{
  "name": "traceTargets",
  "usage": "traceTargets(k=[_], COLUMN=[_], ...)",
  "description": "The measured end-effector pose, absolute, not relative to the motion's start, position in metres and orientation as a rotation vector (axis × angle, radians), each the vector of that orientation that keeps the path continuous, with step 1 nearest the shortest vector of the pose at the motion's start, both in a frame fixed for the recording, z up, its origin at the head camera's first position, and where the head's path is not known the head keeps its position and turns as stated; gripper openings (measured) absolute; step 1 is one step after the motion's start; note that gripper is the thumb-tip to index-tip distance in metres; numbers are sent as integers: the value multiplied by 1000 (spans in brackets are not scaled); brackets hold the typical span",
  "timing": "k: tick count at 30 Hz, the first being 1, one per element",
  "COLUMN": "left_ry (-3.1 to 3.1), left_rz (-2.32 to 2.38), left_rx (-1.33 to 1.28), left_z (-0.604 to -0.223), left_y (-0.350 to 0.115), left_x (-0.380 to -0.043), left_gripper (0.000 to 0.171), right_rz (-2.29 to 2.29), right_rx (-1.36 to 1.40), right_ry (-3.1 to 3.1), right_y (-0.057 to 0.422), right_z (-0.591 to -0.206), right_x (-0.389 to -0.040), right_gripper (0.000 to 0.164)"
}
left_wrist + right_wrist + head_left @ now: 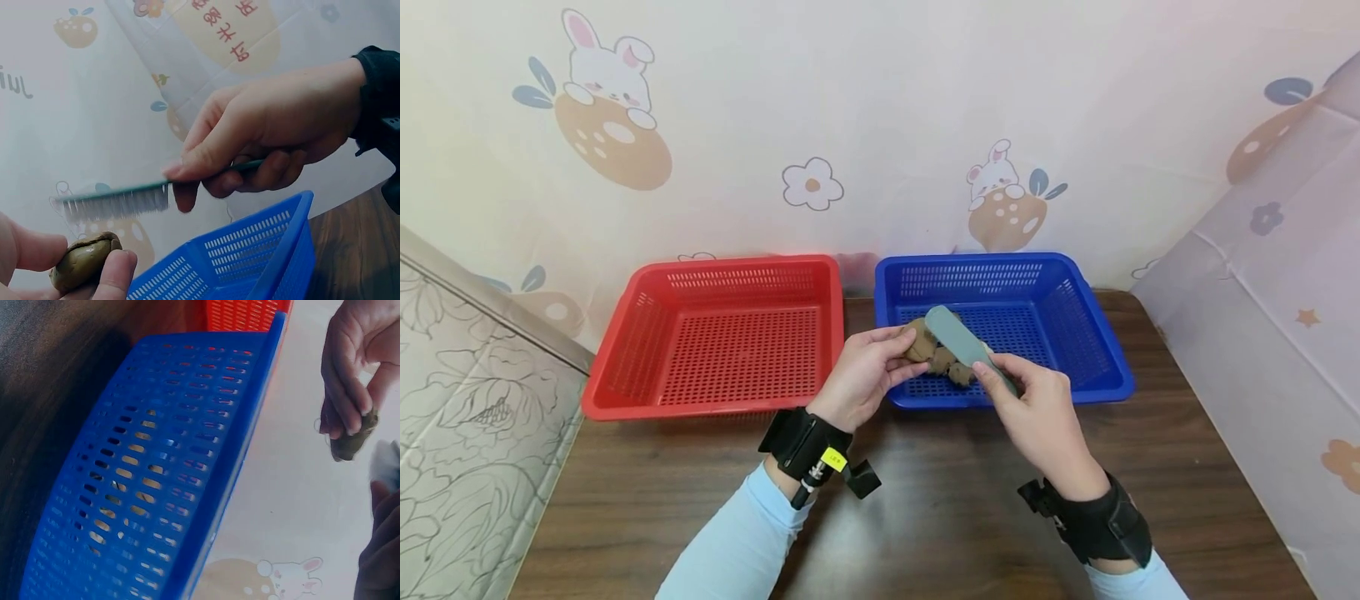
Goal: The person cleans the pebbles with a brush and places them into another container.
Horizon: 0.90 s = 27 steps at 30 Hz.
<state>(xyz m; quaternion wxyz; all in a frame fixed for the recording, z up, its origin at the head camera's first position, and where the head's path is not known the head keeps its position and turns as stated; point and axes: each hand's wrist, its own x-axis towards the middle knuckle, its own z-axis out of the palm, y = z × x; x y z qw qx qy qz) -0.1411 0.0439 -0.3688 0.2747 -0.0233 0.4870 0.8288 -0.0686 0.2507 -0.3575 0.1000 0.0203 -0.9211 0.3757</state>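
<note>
Over the near left part of the blue basket (1101, 350), my left hand (868, 367) pinches a rounded, olive-brown lump (84, 262) between thumb and fingers. Its surface is smooth and a little shiny, with a dark ridge along the top. My right hand (1037, 408) grips a green-handled brush (957, 335), thumb on its back. The brush's pale bristles (119, 205) point down, just above the lump in the left wrist view. Several similar brown lumps (958, 373) lie in the basket below, partly hidden by the brush and hands.
A red basket (745, 354) stands left of the blue one, with a narrow gap between them. Both rest on a dark wooden table (925, 508). A printed curtain (895, 125) hangs close behind, and more printed cloth (1285, 333) borders the right side.
</note>
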Motion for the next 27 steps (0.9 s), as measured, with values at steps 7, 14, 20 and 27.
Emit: traceTargets(k=[7,14,20,27], left_ry=[1278,1285,1310,1246], left_rz=[2268,2316,2332,2337], left_rx=[-66,-126,-100,-112], left_z=[-370,-370,-369,-372], left_y=[45,46,46,44], left_x=[-143,-144,-145,-145], left_gripper=[27,27,29,30], right_rz=[1033,1019,967,1065], right_rx=[206,143,68,64], right_ry=[-2728,-2713,-2738,-2711], right_y=[249,246,245,247], right_z=[-361,-365,-363,-361], right_x=[-64,-75,-80,-79], right_gripper=[31,39,49,44])
